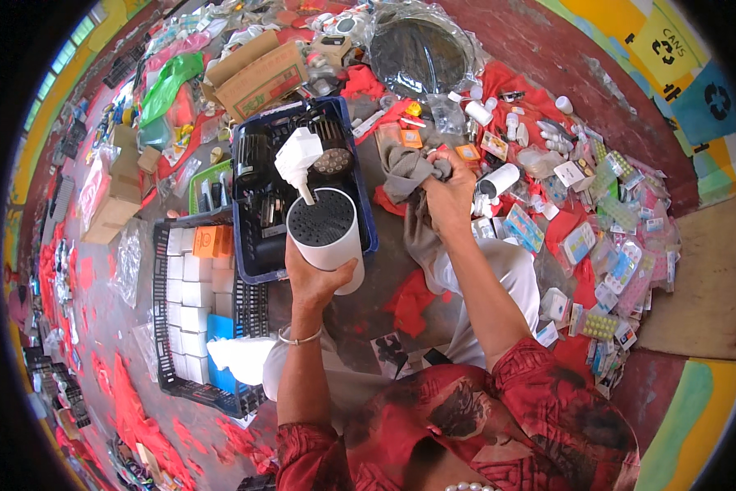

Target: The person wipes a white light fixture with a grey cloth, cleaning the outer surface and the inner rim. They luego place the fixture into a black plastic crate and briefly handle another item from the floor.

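Note:
My left hand (312, 282) is wrapped round a white cylinder (343, 255) with a round black top that looks finely dotted. It holds the cylinder tilted, just over the near edge of a dark blue crate (245, 272). A grey-brown cloth (409, 168) is bunched in my right hand (451, 192), its lower end hanging down. Inside the blue crate lie dark plastic items (253, 154) and a round piece with a dotted face (333, 161). A white block-shaped part with a narrow spout (298, 155) sits just beyond the cylinder's top.
A black crate (162, 360) of small white boxes stands at the left, an orange box (212, 241) in it. Pill packs and small boxes (601, 254) are heaped at the right. Farther back are a cardboard box (261, 82) and a dark round item in clear plastic (421, 53).

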{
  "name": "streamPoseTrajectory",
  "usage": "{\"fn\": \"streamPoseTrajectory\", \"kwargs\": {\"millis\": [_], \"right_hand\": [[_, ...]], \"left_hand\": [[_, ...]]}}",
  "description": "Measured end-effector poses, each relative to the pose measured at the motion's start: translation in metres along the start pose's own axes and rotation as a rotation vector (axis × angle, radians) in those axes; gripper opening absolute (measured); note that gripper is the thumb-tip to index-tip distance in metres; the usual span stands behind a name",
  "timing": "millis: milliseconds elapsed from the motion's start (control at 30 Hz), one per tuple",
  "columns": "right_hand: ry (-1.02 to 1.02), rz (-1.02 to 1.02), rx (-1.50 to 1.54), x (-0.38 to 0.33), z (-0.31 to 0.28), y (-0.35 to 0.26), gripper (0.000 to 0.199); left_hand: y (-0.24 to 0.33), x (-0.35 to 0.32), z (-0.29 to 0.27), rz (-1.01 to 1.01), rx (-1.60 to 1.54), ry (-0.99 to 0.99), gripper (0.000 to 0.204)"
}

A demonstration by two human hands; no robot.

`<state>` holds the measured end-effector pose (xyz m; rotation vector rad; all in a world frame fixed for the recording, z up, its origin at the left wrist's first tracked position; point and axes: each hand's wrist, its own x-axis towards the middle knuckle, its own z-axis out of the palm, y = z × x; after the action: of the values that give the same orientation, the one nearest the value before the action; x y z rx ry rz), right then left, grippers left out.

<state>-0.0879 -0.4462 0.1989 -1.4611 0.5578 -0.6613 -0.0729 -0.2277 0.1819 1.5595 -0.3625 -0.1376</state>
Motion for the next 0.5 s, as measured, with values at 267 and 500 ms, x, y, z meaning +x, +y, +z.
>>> {"fn": "streamPoseTrajectory", "kwargs": {"millis": [267, 500], "right_hand": [[-0.262, -0.066, -0.017, -0.003, 0.011, -0.018, 0.016], [-0.125, 0.545, 0.626, 0.041, -0.003, 0.008, 0.027]], "left_hand": [[-0.006, 0.003, -0.014, -0.107, -0.071, -0.126, 0.074], [-0.008, -0.008, -0.019, -0.194, -0.612, -0.243, 0.088]]}}
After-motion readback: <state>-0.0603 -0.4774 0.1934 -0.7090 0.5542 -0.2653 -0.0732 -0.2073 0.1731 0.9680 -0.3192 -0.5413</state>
